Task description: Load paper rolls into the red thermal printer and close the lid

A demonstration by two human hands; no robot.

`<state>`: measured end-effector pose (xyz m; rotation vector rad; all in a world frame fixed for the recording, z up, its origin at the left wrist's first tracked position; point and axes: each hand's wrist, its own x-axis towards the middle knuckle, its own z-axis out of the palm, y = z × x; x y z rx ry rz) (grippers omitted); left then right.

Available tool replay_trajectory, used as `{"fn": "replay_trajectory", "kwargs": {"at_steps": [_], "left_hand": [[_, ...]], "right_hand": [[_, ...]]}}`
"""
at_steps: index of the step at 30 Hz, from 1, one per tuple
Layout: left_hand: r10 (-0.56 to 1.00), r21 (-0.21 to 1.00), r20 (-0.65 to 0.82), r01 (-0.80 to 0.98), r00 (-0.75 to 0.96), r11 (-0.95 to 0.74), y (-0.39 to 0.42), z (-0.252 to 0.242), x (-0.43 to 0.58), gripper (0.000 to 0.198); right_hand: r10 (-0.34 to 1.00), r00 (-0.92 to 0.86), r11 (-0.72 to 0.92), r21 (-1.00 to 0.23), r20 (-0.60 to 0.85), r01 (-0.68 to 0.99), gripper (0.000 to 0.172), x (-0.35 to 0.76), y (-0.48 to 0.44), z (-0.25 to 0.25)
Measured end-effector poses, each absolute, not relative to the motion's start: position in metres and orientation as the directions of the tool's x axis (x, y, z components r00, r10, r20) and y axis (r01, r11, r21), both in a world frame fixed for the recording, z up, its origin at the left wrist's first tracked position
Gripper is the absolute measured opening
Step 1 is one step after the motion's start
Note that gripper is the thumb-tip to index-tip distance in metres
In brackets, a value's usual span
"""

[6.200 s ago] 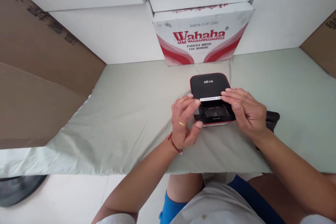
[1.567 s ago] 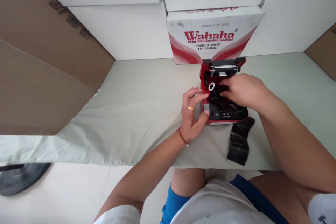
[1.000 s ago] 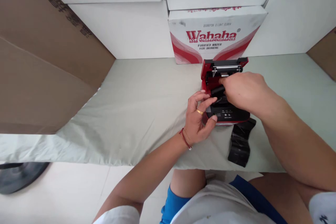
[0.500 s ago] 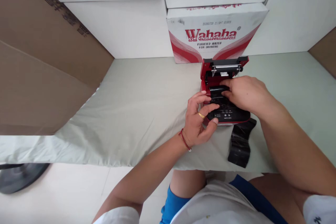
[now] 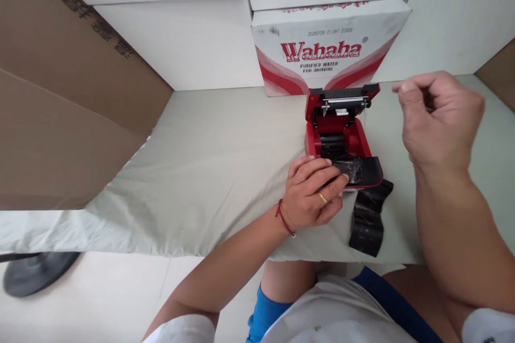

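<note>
A small red and black label printer (image 5: 358,142) stands on the cloth with its lid (image 5: 341,97) tilted up, so the roller and red inner bay show. A shiny black ribbon (image 5: 354,170) crosses the printer's front panel. My left hand (image 5: 311,190), with a ring and a red cord bracelet, presses the ribbon onto that panel, fingers close together. Below the printer, a wavy black strip (image 5: 367,225) lies on the cloth. My right hand (image 5: 442,118) is raised to the right of the printer, touching nothing, its fingers curled and thumb near the index finger. No object shows in it.
A Wahaha water carton (image 5: 322,56) stands directly behind the printer, among stacked white boxes (image 5: 177,43). On the left is a large brown carton (image 5: 80,118). Pale green cloth (image 5: 217,155) covers the table. A black round base (image 5: 40,273) sits on the floor at lower left.
My right hand has left the printer's inside and moved right and up. My left hand has shifted down over the front panel, and its fingers have drawn together on the ribbon.
</note>
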<state>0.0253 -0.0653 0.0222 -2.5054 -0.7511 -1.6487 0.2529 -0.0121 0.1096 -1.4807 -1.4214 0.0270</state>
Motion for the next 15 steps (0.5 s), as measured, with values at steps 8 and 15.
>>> {"fn": "replay_trajectory", "kwargs": {"at_steps": [8, 15], "left_hand": [[0.341, 0.144, 0.858, 0.457, 0.383, -0.878, -0.064, 0.023, 0.026, 0.027], [0.362, 0.14, 0.841, 0.483, 0.403, -0.864, -0.067, 0.019, 0.029, 0.031]], "right_hand": [[0.803, 0.084, 0.47, -0.714, 0.59, 0.519, 0.039, 0.248, -0.012, 0.091], [0.721, -0.089, 0.626, -0.591, 0.687, 0.508, 0.033, 0.262, -0.058, 0.069]]}}
